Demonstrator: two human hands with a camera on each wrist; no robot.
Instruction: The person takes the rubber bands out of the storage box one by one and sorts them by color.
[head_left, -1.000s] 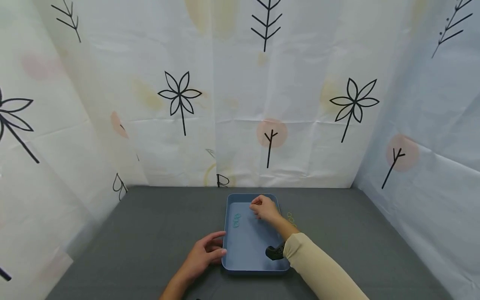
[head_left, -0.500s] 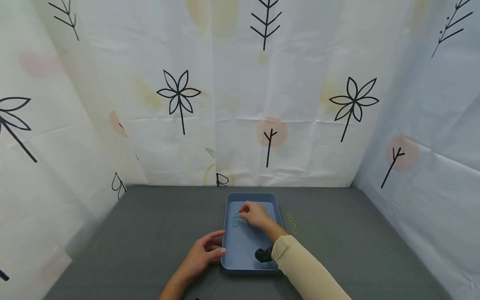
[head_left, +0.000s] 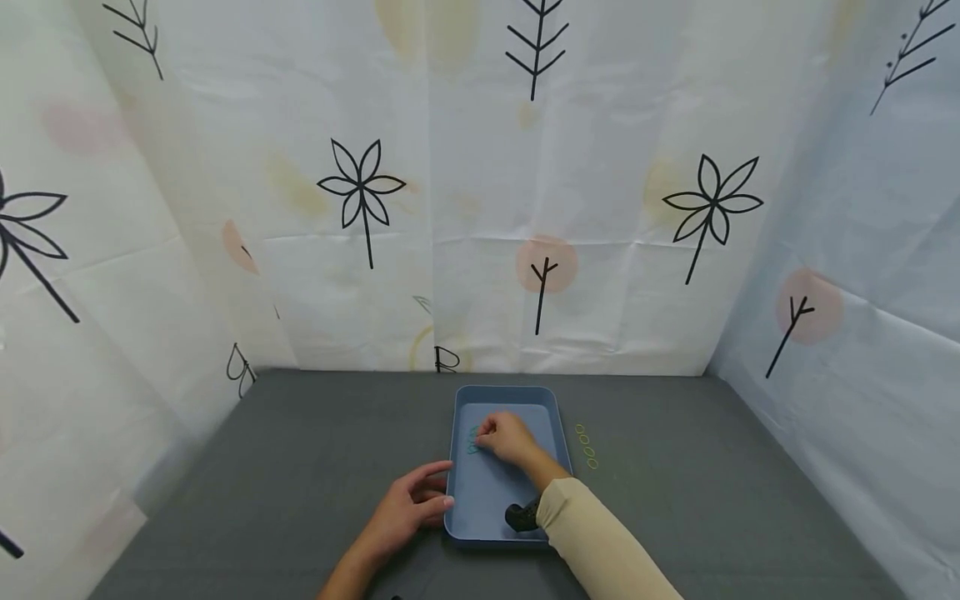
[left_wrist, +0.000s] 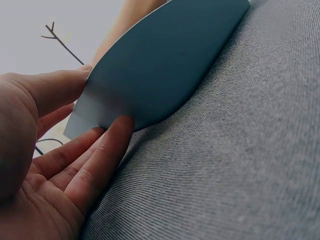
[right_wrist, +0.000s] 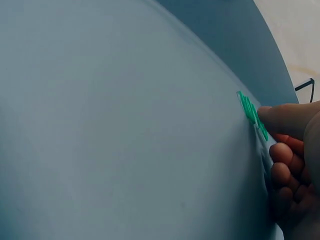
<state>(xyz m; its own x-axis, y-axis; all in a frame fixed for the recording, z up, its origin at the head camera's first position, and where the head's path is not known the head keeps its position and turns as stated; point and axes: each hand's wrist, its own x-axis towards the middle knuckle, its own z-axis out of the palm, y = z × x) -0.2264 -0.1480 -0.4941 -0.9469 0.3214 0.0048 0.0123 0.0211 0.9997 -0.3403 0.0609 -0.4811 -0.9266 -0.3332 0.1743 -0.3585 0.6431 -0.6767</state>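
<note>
White sheeting (head_left: pixel 465 208), creased, stands behind the desk (head_left: pixel 337 433) and along both its sides. Print on it: black outlines of flowers, twigs and leaves, faint yellow patches, pink discs. Desk top dark grey; the left wrist view shows it finely ribbed, like cloth.

Left to right across the desk:

Left hand (head_left: pixel 405 508) comes in from the near side on a bare forearm (head_left: pixel 351 575). Fingers spread and loosely extended, not wrapped round anything; thumb and fingers touch the left side of the blue tray. In the left wrist view the thumb is up at the rim, the other fingertips lower on the outer wall.

Blue tray (head_left: pixel 487 500), rectangular with rounded corners, lies flat about midway between the desk's left and right back corners, its far end close to the back edge.

Green rings (head_left: pixel 472 447) lie inside, near the tray's left wall, grouped in a short line running near to far. Count uncertain, partly covered.

Right hand (head_left: pixel 506 437) reaches over the tray, fingers bent, thumb tip at the green rings. Cannot tell whether a ring is pinched.

Black piece (head_left: pixel 522 517) at the right wrist, over the tray's near half; beige sleeve (head_left: pixel 607 546) behind it.

Four yellow rings (head_left: pixel 585 439) lie on the desk just right of the tray, in a slightly slanting row.
</note>
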